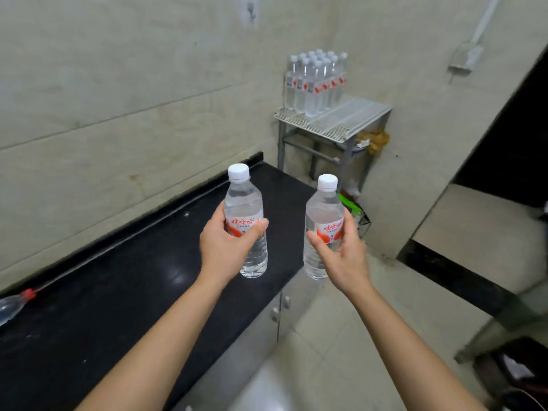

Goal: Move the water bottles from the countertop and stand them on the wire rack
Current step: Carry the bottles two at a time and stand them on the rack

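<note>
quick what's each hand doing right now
Left hand: closed around a white-capped water bottle, held upright.
Right hand: closed around a second water bottle, also upright.

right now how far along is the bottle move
Done: a cluster of bottles stands at the back of the wire rack. In hand: the left hand grips one white-capped bottle, the right hand grips a second bottle, both upright, not yet at the rack. Left: standing those two on the rack, plus a red-capped bottle lying at the countertop edge.
</note>
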Motion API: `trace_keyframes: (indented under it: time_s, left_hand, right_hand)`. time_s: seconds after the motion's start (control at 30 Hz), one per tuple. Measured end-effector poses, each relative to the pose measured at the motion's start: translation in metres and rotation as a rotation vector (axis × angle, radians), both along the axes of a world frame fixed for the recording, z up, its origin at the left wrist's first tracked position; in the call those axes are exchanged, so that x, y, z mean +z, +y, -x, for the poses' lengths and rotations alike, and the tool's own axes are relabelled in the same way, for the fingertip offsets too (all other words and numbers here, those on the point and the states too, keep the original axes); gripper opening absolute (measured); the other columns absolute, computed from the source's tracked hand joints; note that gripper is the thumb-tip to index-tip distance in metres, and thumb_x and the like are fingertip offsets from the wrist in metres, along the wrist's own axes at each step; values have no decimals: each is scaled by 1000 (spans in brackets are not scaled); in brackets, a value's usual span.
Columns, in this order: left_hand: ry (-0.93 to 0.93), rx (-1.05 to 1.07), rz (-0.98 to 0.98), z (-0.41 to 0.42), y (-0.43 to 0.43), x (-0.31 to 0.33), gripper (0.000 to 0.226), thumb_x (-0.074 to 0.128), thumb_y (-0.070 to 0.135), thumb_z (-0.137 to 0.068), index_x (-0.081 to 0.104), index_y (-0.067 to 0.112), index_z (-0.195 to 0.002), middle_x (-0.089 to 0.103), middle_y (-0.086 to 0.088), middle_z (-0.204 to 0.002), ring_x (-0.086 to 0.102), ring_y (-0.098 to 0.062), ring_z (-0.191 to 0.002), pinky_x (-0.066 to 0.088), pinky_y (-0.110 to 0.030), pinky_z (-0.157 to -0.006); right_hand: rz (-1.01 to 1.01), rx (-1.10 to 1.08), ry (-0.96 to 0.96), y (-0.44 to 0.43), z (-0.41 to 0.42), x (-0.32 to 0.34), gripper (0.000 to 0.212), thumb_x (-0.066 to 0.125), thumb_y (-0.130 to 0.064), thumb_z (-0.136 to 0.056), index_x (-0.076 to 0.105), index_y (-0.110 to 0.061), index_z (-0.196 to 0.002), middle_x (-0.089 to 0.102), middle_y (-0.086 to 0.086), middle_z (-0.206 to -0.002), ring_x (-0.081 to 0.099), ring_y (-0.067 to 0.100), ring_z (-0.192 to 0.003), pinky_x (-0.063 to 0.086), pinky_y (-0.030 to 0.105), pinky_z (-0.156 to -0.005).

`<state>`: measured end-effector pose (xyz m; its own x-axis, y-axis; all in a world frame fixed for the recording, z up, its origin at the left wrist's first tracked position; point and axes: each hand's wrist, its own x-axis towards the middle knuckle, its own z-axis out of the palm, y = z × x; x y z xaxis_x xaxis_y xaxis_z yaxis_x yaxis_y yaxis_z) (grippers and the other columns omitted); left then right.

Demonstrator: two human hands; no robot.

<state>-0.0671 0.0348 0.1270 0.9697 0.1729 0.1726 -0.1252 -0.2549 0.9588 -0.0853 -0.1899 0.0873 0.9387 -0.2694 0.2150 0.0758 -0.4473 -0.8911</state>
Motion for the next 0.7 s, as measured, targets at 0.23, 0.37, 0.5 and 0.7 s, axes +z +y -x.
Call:
trace_keyframes:
  time_s: [0.23, 0.37, 0.5, 0.7]
  left_hand:
    - [-113, -68, -68, -34, -159, 28, 69, 83, 60, -61, 63, 40, -124, 74, 13, -105, 70, -15, -102, 58, -46, -92]
    - [-215, -46, -108, -63, -215, 48, 66, 80, 65, -63, 63, 40, -121, 73, 10, -105, 68, -19, -101, 56, -49, -89]
    - [-301, -33, -120, -102, -261, 60, 70, 77, 69, -66, 63, 34, -126, 72, 12, -108, 67, -20, -102, 55, -50, -88]
    - [-358, -40, -60, -195, -329, 61, 62, 78, 64, -68, 64, 37, -121, 72, 15, -105, 66, -19, -105, 55, -49, -89]
  right_hand:
    - [-41, -146, -88, -151, -14, 32, 74, 79, -49, -82, 41, -39, -145, 65, -17, -128, 64, 6, -114, 52, 42, -102]
    - [-101, -172, -146, -205, -44, 55, 74, 80, -47, -82, 42, -39, -145, 63, -18, -130, 62, 5, -117, 52, 43, -104]
    - [-149, -173, -228, -245, -84, 72, 71, 81, -42, -82, 45, -36, -143, 65, -20, -126, 63, -1, -114, 53, 39, -103]
    - [-144, -171, -301, -304, -175, 84, 72, 82, -41, -82, 47, -31, -144, 68, -20, -123, 64, -3, -112, 54, 40, -102]
